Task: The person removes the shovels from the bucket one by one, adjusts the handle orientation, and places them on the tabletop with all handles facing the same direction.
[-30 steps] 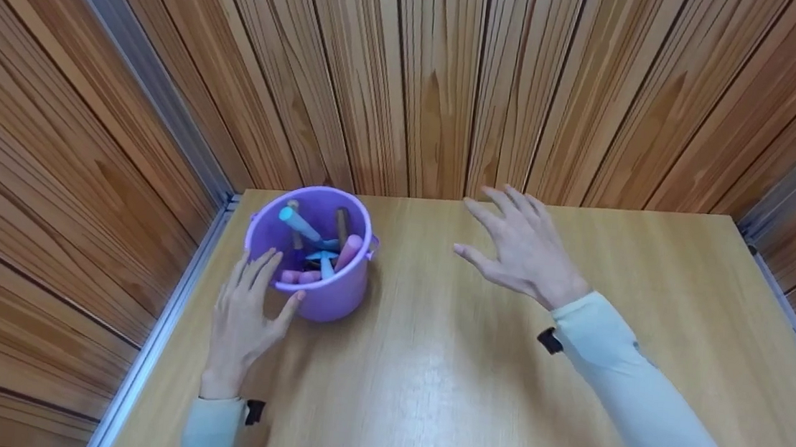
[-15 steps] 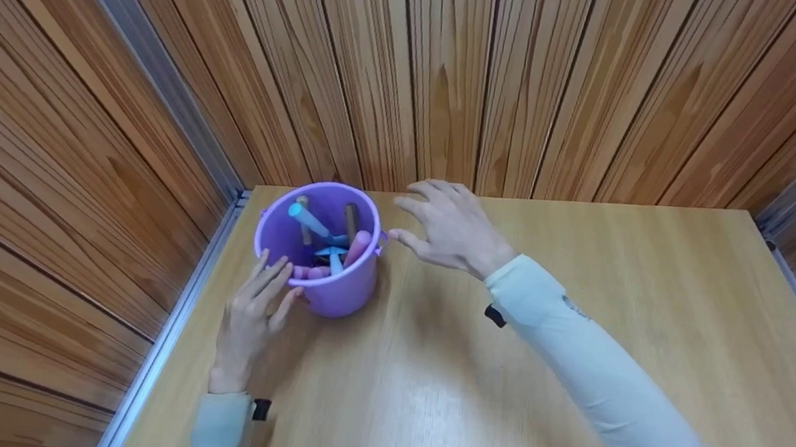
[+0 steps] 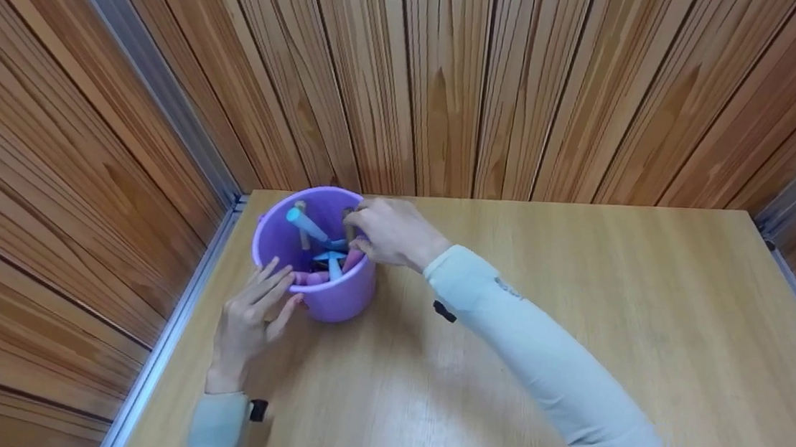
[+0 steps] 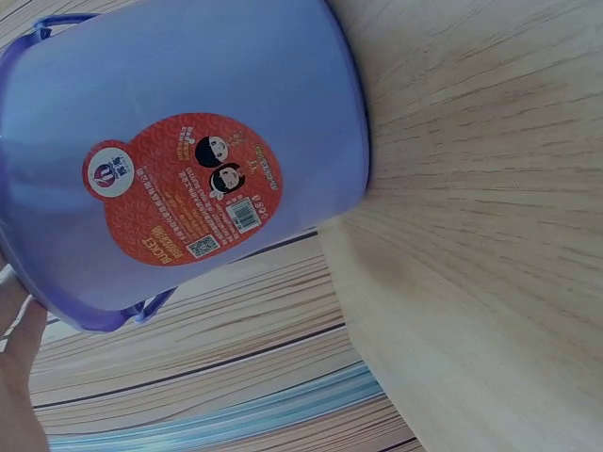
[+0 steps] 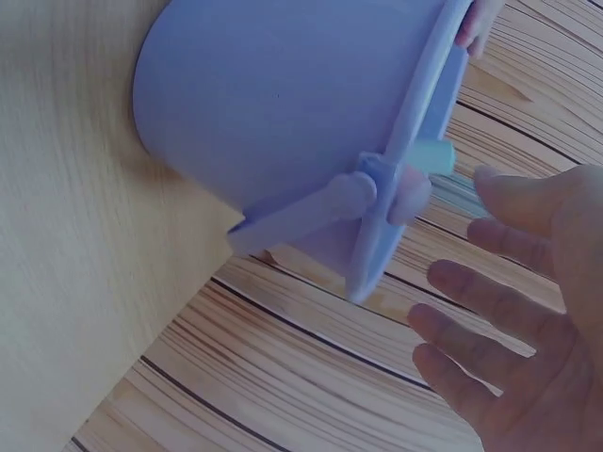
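Bucket (image 3: pixel 340 305): standing upright on the surface (image 3: pixel 651 289), gathering the tools (image 3: pixel 306 223) | Left hand (image 3: pixel 249 322): we are resting extended fingers at the rim (image 3: pixel 331 285), likely for steadying | Right hand (image 3: pixel 397 232): we are reaching over the right side, fingers spread, gripping nothing

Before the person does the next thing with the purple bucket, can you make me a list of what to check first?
1. Bucket standing upright on the table: ok.
2. Left grip at the bucket: ok, it touches the near-left rim. How firmly doesn't show.
3. Right grip holding something: cannot tell. It looks spread in its wrist view, but it's by the brown handle in the head view.
4. Carry handle out of the way: ok, it hangs down outside.
5. Things inside well apart: not ok. The light blue handle, pink handle and others are jumbled, so one might snag.
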Demonstrator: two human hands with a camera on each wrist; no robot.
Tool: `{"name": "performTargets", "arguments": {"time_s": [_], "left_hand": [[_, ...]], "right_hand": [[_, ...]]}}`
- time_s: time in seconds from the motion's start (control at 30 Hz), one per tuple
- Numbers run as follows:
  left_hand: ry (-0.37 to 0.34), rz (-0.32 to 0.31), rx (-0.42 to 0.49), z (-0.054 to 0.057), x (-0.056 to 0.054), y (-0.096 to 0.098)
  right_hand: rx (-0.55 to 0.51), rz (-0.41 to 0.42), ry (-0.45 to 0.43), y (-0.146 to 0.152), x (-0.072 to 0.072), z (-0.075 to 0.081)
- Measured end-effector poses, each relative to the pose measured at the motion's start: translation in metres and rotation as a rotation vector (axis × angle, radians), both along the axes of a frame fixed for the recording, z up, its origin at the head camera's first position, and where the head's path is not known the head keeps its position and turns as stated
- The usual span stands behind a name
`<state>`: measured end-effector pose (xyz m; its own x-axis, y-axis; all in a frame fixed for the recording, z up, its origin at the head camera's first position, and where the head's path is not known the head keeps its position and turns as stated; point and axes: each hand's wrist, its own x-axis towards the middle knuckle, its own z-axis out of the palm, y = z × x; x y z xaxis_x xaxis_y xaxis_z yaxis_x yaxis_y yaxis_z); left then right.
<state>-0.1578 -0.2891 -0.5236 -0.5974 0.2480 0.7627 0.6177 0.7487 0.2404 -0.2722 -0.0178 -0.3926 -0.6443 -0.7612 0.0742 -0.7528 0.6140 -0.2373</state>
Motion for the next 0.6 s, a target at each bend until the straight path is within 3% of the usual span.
{"name": "performTargets", "arguments": {"time_s": [0.33,0.6], "left_hand": [[0.049,-0.007,-0.005,-0.002,-0.006,0.002],[0.085,-0.002,0.019,-0.005,-0.004,0.001]], "right_hand": [[0.071,-0.05,-0.146,-0.025,-0.006,-0.008],[0.306,-0.072,-0.128,-0.057,-0.004,-0.008]]}}
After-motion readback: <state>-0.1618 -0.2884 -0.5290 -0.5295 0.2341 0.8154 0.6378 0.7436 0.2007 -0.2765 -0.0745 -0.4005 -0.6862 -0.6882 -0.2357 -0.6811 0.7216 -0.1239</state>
